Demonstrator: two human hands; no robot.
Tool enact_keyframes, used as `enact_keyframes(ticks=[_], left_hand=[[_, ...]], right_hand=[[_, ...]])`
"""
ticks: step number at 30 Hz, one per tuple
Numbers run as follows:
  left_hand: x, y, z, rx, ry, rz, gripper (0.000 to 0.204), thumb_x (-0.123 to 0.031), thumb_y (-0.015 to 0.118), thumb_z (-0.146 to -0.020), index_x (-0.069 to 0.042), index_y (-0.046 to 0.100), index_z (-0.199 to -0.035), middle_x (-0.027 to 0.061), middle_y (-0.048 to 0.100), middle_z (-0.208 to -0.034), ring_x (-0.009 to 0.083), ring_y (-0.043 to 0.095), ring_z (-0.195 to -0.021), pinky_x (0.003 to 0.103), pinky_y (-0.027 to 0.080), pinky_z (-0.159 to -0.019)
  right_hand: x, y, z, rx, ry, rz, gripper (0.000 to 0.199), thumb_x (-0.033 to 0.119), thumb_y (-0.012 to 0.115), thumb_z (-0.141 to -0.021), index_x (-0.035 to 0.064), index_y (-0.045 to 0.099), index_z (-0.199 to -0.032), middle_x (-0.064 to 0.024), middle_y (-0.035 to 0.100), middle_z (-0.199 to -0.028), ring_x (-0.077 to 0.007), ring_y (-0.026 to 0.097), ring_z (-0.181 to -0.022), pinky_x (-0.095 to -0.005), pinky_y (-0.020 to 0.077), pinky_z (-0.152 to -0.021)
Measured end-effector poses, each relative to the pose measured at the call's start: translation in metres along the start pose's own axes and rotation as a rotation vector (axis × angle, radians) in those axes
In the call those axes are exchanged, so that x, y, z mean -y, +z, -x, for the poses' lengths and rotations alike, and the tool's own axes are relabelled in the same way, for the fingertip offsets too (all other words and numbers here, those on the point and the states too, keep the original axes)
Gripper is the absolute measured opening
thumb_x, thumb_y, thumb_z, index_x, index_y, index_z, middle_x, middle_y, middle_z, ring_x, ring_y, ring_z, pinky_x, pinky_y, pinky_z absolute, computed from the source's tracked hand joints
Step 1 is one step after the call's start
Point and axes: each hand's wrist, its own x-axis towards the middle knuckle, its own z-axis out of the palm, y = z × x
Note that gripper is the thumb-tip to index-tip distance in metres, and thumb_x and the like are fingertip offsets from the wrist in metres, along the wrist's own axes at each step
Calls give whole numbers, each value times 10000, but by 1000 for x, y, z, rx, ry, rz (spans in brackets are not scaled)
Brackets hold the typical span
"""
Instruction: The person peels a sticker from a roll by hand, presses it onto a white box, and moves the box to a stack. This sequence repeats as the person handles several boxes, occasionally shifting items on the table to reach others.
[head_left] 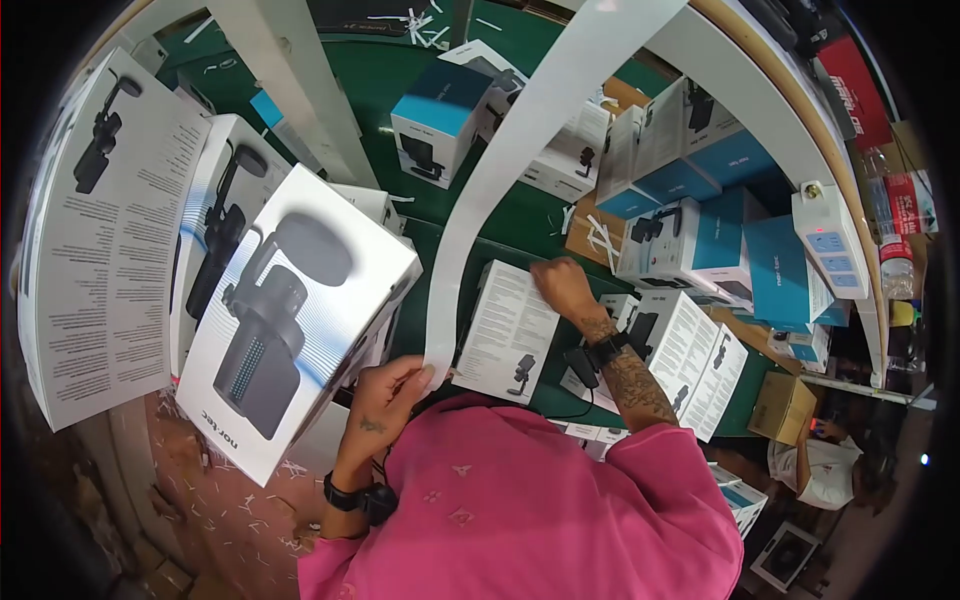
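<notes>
My left hand (385,395) pinches the lower end of a long white paper strip (500,180) that runs up and away to the top of the view. Just left of it stands a white box printed with a black microphone (295,320), tilted on a stack of similar boxes. My right hand (562,285) presses down on the top edge of another white microphone box (505,335) lying on the green table (520,225). Both wrists wear black bands, and a pink shirt fills the lower middle.
Several white and blue microphone boxes (690,160) crowd the table's far and right side. A white power strip (830,250) hangs on the right frame. Paper scraps litter the reddish floor (240,510). Another person (825,465) crouches at lower right.
</notes>
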Motion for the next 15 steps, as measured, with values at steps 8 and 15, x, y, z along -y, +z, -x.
enact_keyframes(ticks=[8, 15], left_hand=[[-3, 8, -3, 25, 15, -45, 218, -105, 589, -1000, 61, 688, -1101, 42, 727, -919, 48, 593, -803, 212, 475, -708], [2, 1, -8, 47, -23, -76, 215, -112, 591, -1001, 41, 699, -1107, 36, 727, -908, 52, 608, -800, 204, 477, -697]], right_hand=[[-1, 1, 12, -33, 12, -22, 101, 113, 611, -863, 26, 630, -814, -182, 658, -773, -371, 657, -769, -462, 529, -756], [6, 0, 12, -35, -21, -28, 83, 103, 606, -864, 32, 630, -827, -166, 658, -758, -361, 662, -791, -460, 528, -778]])
